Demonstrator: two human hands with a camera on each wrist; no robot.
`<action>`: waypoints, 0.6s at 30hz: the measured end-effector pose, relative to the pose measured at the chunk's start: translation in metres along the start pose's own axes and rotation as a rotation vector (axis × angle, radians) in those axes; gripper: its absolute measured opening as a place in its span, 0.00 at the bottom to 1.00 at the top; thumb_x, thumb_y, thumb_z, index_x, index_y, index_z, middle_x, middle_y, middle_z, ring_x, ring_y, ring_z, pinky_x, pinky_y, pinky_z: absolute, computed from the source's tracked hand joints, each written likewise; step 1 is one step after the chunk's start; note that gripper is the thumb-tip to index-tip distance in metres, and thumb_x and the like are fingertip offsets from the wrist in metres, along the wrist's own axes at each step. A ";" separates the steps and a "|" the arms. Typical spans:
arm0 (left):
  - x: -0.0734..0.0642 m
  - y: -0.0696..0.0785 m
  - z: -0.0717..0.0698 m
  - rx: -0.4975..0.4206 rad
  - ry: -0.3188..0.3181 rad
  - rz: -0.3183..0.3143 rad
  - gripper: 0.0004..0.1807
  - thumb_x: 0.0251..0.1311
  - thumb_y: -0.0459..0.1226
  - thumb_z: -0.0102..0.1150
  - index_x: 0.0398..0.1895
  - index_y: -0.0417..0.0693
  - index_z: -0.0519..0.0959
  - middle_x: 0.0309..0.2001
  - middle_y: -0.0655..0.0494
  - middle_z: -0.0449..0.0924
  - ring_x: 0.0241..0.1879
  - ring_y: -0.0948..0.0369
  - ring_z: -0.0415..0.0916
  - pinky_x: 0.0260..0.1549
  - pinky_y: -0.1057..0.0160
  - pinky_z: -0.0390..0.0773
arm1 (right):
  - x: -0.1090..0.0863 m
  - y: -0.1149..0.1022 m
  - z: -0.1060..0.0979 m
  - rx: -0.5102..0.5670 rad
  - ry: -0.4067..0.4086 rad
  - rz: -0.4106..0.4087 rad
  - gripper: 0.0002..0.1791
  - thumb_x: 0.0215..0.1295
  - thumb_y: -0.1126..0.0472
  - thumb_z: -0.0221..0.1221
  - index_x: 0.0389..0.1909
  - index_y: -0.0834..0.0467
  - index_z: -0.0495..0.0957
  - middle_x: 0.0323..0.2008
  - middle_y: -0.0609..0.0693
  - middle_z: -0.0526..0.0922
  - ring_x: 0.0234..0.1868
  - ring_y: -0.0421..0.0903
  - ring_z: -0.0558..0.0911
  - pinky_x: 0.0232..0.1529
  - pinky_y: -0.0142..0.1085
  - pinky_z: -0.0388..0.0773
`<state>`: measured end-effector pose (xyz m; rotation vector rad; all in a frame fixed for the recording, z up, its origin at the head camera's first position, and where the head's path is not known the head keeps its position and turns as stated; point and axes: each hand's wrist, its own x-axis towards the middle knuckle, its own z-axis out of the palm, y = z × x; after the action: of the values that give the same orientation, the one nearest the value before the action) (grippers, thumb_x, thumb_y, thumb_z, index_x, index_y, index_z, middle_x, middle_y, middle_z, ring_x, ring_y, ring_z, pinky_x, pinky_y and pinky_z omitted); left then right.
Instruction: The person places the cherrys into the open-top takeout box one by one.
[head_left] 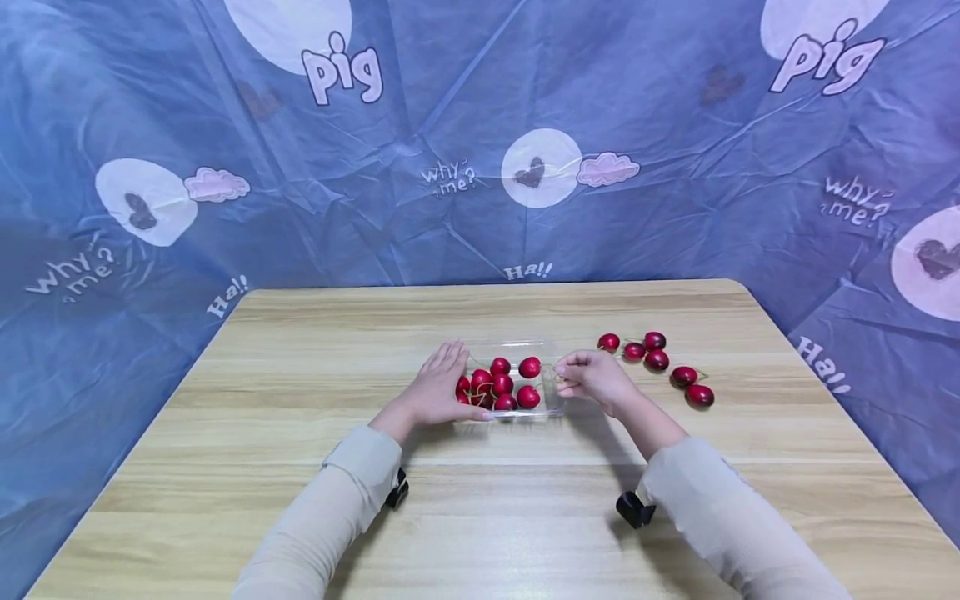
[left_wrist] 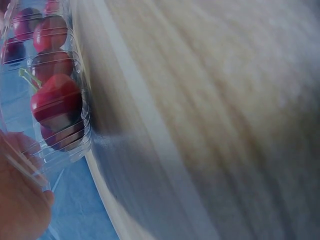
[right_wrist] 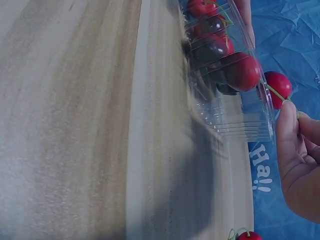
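A clear plastic box (head_left: pixel 557 407) stands on the table, several red cherries (head_left: pixel 502 384) with green stems lying in its left and middle part. My left hand (head_left: pixel 431 390) holds the box at its left end, thumb along the near rim and fingers toward the far side. At the box's right end, my right hand (head_left: pixel 592 379) pinches the green stem of a cherry (right_wrist: pixel 278 87) between thumb and fingertips. In the right wrist view this cherry hangs by the box rim, above the level of the others.
To the right of the box, several loose dark red cherries (head_left: pixel 656 360) lie on the wooden table (head_left: pixel 525 508). A blue printed cloth (head_left: pixel 420 225) hangs behind the table and along its sides. Black wrist devices (head_left: pixel 634 509) show under both sleeves.
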<state>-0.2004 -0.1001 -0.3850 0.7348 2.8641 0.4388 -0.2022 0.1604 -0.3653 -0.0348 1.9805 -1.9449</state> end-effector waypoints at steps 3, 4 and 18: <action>0.000 0.000 0.000 0.000 -0.005 -0.001 0.63 0.34 0.72 0.44 0.64 0.36 0.43 0.66 0.45 0.31 0.64 0.50 0.30 0.60 0.56 0.34 | 0.003 -0.003 0.001 -0.030 -0.006 0.019 0.14 0.58 0.74 0.47 0.41 0.83 0.62 0.22 0.54 0.76 0.23 0.43 0.79 0.30 0.33 0.78; 0.000 0.000 0.000 0.001 -0.005 -0.001 0.63 0.34 0.72 0.44 0.64 0.36 0.43 0.66 0.46 0.31 0.64 0.51 0.30 0.60 0.56 0.34 | 0.004 -0.004 0.001 -0.045 -0.007 0.024 0.14 0.58 0.74 0.47 0.41 0.82 0.62 0.22 0.54 0.76 0.23 0.43 0.79 0.29 0.33 0.78; 0.001 0.001 0.000 0.001 -0.008 -0.006 0.61 0.36 0.70 0.47 0.65 0.36 0.42 0.65 0.47 0.30 0.64 0.51 0.29 0.59 0.58 0.32 | 0.016 -0.014 0.011 -0.289 -0.036 0.114 0.10 0.57 0.75 0.49 0.37 0.79 0.68 0.27 0.63 0.76 0.22 0.46 0.79 0.29 0.36 0.78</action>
<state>-0.2008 -0.0994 -0.3846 0.7269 2.8584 0.4328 -0.2171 0.1450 -0.3552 -0.0297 2.1730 -1.5657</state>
